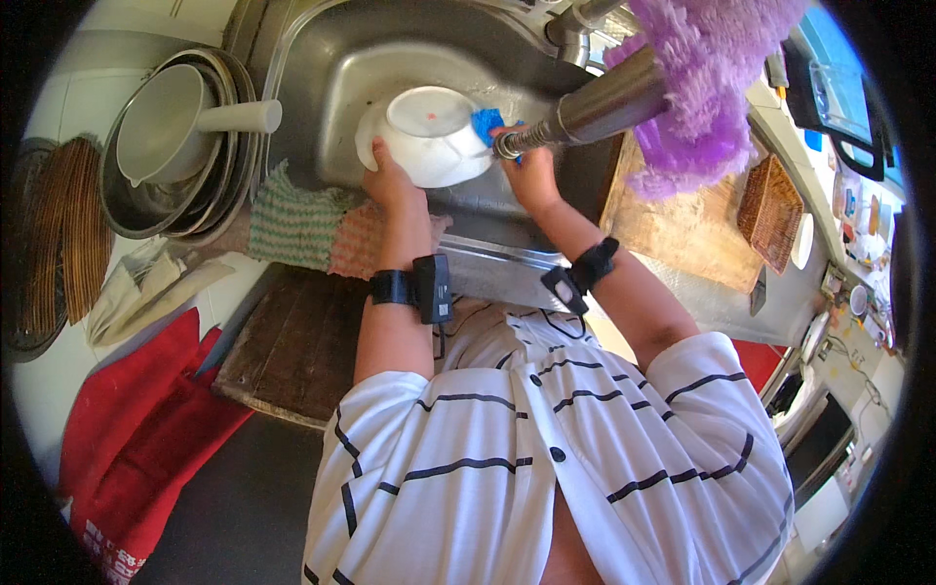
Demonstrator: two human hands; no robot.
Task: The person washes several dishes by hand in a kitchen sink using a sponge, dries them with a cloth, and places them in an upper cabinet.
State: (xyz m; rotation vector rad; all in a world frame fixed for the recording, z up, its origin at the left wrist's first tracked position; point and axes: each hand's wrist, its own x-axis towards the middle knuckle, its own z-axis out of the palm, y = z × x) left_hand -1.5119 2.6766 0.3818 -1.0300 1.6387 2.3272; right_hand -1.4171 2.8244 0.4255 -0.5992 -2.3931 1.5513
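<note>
Over the stainless steel sink (333, 95), my left hand (393, 178) grips the near left rim of a white bowl (431, 142), whose underside with its round foot and a small red mark faces up. My right hand (531, 172) holds a crumpled blue cloth or sponge (487, 124) against the bowl's right side. Part of the right hand's fingers is hidden behind the tip of the metal faucet spout (556, 121).
Stacked metal basins with a white ladle (164, 124) stand left of the sink. A green and pink cloth (300, 227) lies on the near edge. Purple fluffy fabric (702, 95) hangs by the faucet. A wooden board (680, 227) and wicker basket (771, 212) are at right.
</note>
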